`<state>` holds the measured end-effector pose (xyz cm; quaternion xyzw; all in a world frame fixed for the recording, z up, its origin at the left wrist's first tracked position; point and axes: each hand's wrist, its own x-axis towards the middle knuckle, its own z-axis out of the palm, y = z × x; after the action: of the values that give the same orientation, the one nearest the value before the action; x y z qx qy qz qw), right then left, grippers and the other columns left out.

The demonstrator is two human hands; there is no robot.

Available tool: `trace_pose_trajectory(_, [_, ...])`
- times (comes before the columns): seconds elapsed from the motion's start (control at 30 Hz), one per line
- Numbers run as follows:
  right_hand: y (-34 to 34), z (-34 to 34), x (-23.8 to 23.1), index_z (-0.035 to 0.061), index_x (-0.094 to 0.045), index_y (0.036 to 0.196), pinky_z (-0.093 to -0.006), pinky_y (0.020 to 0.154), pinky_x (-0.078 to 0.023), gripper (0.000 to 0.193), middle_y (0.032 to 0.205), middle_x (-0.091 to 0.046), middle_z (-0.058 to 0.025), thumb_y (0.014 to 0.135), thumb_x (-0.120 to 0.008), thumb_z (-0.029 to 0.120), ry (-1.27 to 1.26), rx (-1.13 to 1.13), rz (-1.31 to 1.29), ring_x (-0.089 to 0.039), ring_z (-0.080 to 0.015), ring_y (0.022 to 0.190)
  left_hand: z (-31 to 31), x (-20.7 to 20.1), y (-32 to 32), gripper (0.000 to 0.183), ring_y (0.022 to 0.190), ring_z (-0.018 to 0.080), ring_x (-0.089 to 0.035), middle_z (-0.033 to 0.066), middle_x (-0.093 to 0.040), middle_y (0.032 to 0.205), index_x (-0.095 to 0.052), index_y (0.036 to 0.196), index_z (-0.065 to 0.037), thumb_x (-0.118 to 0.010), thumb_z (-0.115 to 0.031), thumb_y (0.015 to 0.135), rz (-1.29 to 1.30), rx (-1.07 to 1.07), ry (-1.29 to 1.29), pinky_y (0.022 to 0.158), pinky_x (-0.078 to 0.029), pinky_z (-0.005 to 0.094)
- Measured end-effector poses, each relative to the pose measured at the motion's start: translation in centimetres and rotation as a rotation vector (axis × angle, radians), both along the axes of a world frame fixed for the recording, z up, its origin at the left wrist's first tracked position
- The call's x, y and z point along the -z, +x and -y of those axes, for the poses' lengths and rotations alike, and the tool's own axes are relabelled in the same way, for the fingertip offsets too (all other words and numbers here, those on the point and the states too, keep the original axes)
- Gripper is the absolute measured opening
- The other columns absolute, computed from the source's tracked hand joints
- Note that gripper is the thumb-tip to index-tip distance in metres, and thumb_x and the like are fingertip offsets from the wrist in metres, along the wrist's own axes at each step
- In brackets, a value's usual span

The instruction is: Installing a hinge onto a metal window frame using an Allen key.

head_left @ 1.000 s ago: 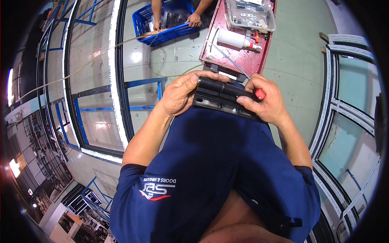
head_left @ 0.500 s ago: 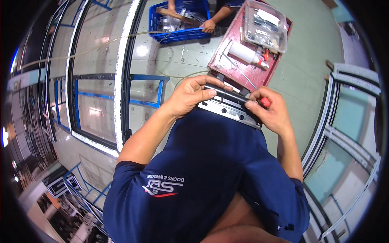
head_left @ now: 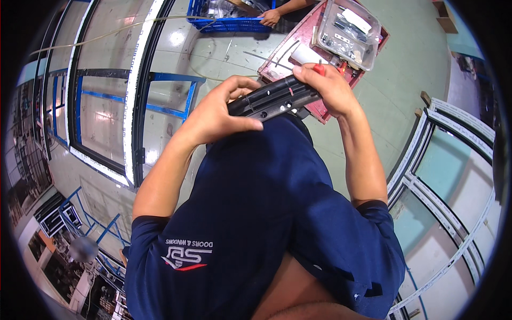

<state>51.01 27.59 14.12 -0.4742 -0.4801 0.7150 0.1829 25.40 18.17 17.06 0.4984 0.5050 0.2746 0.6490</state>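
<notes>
A black hinge with round barrels and screw holes in its leaf is held tilted in front of my body, its right end higher. My left hand grips the left end, thumb along the near edge and fingers behind. At the right end my right hand is closed on the hinge, its thumb over the top. A small red piece, perhaps a tool's handle end, sticks out by the right hand's fingers; the rest of it is hidden.
Beyond my hands stands a red bench carrying a white bottle and a clear plastic box of small parts. Another person's hand touches a blue crate. Large frames stand left and right.
The hinge has been turned over, from its silvery leaf showing to a black side, and moved up and left. My right hand has moved farther from my body. The view has shifted too.
</notes>
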Motion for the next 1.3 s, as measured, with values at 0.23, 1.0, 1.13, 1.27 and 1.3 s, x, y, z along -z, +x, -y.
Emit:
trace_pose_trajectory(0.23, [-2.3,-2.8,1.8,0.0001,-0.07,0.098,-0.024,0.063,-0.045,0.053,0.076,-0.063,-0.001,0.097,-0.06,0.052,-0.16,0.005,-0.071,-0.056,-0.0097,0.065,0.2,2.2,2.0,0.069,0.118,0.0191,-0.058,0.0134,-0.062,0.125,-0.048,0.14,-0.001,-0.081,-0.019,0.082,-0.3,-0.135,0.091,0.101,-0.046,0.032])
trace_pose_trajectory(1.0, [-22.3,4.2,4.4,0.0057,-0.061,0.094,-0.0243,0.061,-0.042,0.031,0.074,-0.054,0.0035,0.102,-0.059,0.035,-0.007,-0.088,-0.168,-0.048,-0.0059,0.065,6.5,6.0,-10.6,0.039,0.074,0.0089,-0.055,0.0027,-0.055,0.092,-0.046,0.123,0.0,-0.067,-0.015,0.094,0.456,-0.501,-0.077,0.067,-0.048,0.0262])
trace_pose_trajectory(1.13, [-24.8,4.3,3.4,0.0056,-0.06,0.091,-0.0247,0.059,-0.042,0.038,0.072,-0.052,0.0027,0.1,-0.061,0.042,0.022,-0.075,-0.124,-0.047,-0.0065,0.063,6.8,6.2,-13.5,0.045,0.075,0.0101,-0.055,0.0033,-0.055,0.093,-0.044,0.128,0.002,-0.067,-0.02,0.095,0.4,-0.438,-0.09,0.068,-0.049,0.0269])
trace_pose_trajectory(1.27, [-26.1,4.4,3.4,0.0062,-0.06,0.089,-0.0248,0.06,-0.043,0.042,0.075,-0.054,0.0025,0.098,-0.064,0.047,0.001,-0.07,-0.121,-0.049,-0.0066,0.066,6.6,5.8,-14.8,0.041,0.074,0.0091,-0.053,0.0019,-0.053,0.097,-0.044,0.132,-0.002,-0.063,-0.016,0.098,0.298,-0.417,-0.118,0.066,-0.045,0.0258])
trace_pose_trajectory(1.3, [-26.2,4.3,3.3,0.0062,-0.06,0.09,-0.0248,0.061,-0.043,0.041,0.076,-0.055,0.0024,0.097,-0.065,0.046,-0.032,-0.06,-0.15,-0.05,-0.0065,0.068,6.4,5.5,-15.1,0.047,0.078,0.01,-0.054,0.0029,-0.054,0.1,-0.043,0.135,-0.001,-0.065,-0.017,0.097,0.171,-0.393,-0.1,0.069,-0.046,0.0266])
